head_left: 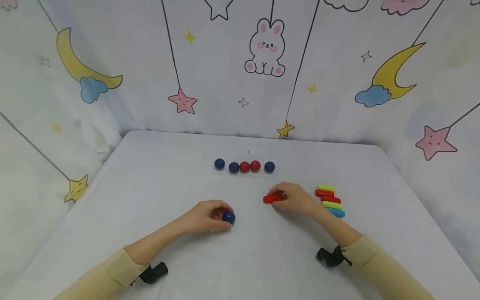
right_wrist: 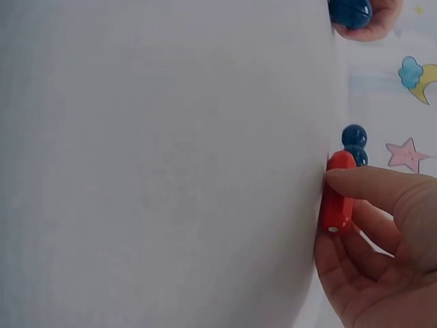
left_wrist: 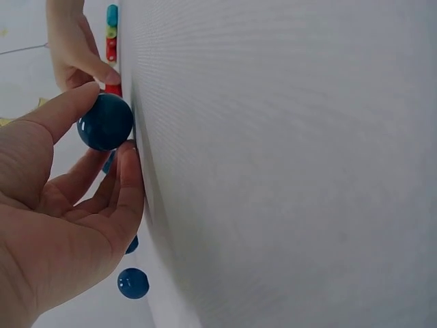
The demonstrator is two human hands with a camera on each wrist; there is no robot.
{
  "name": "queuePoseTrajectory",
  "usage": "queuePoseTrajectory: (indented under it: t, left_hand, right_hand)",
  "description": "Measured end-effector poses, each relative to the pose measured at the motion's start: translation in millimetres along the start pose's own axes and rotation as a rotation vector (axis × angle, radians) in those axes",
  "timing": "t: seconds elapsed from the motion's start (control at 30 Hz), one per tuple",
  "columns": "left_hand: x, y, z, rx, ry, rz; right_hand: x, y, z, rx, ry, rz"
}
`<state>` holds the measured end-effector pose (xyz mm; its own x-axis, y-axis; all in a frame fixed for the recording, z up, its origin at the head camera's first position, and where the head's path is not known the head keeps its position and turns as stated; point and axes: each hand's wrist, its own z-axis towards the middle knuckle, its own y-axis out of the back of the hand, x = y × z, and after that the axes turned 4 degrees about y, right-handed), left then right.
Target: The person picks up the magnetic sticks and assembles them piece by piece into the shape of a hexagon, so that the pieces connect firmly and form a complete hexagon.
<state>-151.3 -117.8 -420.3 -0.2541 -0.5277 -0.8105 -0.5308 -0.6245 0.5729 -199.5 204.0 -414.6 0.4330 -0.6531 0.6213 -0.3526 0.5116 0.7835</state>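
Note:
A dark blue ball [head_left: 228, 217] is held between the thumb and fingers of my left hand [head_left: 208, 216], low over the white table. In the left wrist view the ball [left_wrist: 105, 122] sits between thumb tip and fingertips. To the right, my right hand [head_left: 294, 199] pinches a red stick [head_left: 271, 199] lying sideways at the tabletop. The right wrist view shows the red stick [right_wrist: 337, 198] between the thumb and fingers of my right hand [right_wrist: 382, 239].
Behind the hands, a row holds several balls, dark blue [head_left: 219, 163] at both ends and red [head_left: 244, 167] in the middle. Right of my right hand lie several short sticks, yellow-green [head_left: 326, 188], red [head_left: 331, 200] and blue [head_left: 336, 212]. A patterned cloth hangs behind the white table [head_left: 168, 158].

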Motion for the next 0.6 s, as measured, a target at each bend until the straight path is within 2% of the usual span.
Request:
queuePoseTrajectory:
  t: [0.37, 0.6]
  left_hand:
    - [0.0, -0.3, 0.7, 0.003, 0.018, -0.012]
    - [-1.5, -0.1, 0.0, 0.000, 0.022, -0.011]
  right_hand:
    - [35.3, -22.9, 4.2, 0.086, 0.082, 0.013]
    - [51.7, -33.7, 6.2, 0.110, 0.116, 0.032]
